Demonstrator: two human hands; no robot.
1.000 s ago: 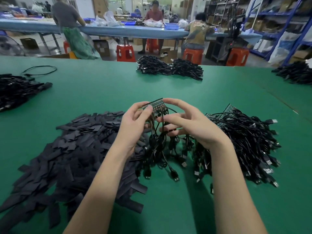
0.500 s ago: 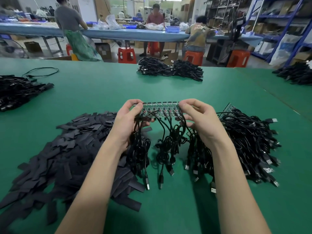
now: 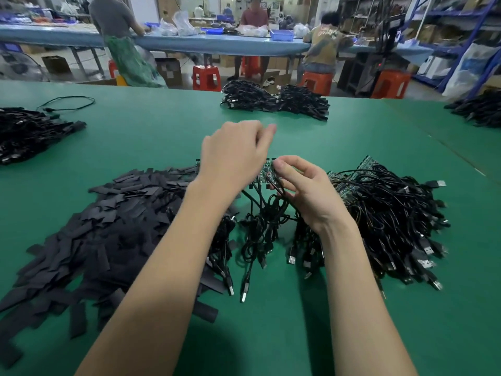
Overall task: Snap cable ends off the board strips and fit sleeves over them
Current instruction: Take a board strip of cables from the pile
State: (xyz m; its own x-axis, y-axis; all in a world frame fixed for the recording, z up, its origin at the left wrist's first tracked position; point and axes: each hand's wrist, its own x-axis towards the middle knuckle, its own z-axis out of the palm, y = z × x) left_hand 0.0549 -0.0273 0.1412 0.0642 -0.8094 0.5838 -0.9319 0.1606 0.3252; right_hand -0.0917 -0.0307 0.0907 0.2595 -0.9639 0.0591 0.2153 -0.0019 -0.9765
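- Right hand (image 3: 306, 191): at centre frame, its grip is a pinch, thumb and fingers closed on the right end of the board strip (image 3: 267, 173).
- Board strip: a narrow green strip held above the bench (image 3: 151, 137); its middle is hidden behind the left hand. Black cables (image 3: 260, 226) hang from it to the bench, plugs lying at lower centre.
- Left hand (image 3: 233, 156): raised over the strip, blurred, fingers loosely curled; whether its grip holds anything cannot be told.
- Sleeves (image 3: 108, 226): a heap of flat black pieces at lower left of the frame, under the left forearm.
- Further strips with cables (image 3: 393, 213): piled at right centre, just beside the right wrist.
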